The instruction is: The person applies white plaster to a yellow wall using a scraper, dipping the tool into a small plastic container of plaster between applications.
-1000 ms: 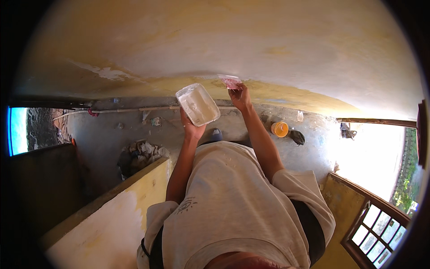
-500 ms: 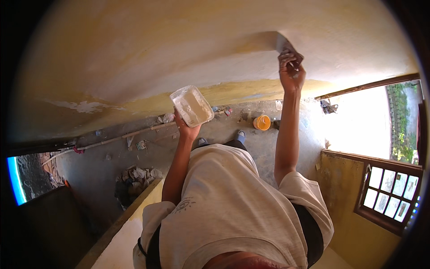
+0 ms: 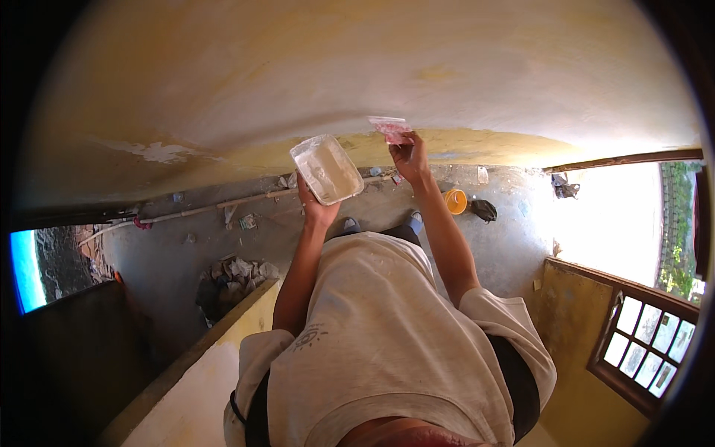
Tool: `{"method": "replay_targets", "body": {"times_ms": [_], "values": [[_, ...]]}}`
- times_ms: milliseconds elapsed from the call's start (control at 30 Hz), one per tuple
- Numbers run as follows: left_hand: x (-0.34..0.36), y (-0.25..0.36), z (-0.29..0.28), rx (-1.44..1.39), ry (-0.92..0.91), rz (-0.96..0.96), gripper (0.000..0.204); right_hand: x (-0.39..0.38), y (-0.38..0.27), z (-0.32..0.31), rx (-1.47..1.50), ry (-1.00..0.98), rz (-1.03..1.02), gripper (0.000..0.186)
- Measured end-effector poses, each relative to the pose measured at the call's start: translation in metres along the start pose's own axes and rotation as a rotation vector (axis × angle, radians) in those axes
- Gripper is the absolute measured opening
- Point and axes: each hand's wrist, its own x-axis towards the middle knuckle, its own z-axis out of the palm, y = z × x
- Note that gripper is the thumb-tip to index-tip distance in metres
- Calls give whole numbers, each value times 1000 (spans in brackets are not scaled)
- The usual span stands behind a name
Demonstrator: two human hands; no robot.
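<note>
My left hand (image 3: 316, 204) grips a square white plastic tub (image 3: 326, 170) from below and the side. Pale putty coats the tub's inside, and its mouth tilts toward me. To the right of the tub, my right hand (image 3: 410, 154) is closed on a putty knife (image 3: 390, 129) with a wide blade, smeared whitish and pinkish. The blade is off the tub and appears apart from the wall. Ahead spreads the wall (image 3: 357, 67), skimmed whitish over yellow, with a bare yellow band low down.
On the floor stand an orange bucket (image 3: 455, 201) and a black plastic bag (image 3: 483, 210). A long pole (image 3: 231, 203) lies along the wall's foot among scraps. A rubbish heap (image 3: 234, 279) sits behind a low wall (image 3: 223, 343) at left. A paned window (image 3: 649, 339) is at right.
My right hand has come off the wall, moving left and down with the putty knife toward the tub. The tub has shifted slightly right and up.
</note>
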Motion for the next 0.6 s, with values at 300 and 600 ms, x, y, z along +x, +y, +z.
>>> {"method": "replay_targets", "body": {"times_ms": [300, 600], "values": [[-32, 16, -32, 42, 169, 121, 61, 68, 63, -43, 48, 205, 214, 12], [-21, -18, -3, 24, 140, 86, 57, 73, 12, -40, 331, 115, 93, 16]]}}
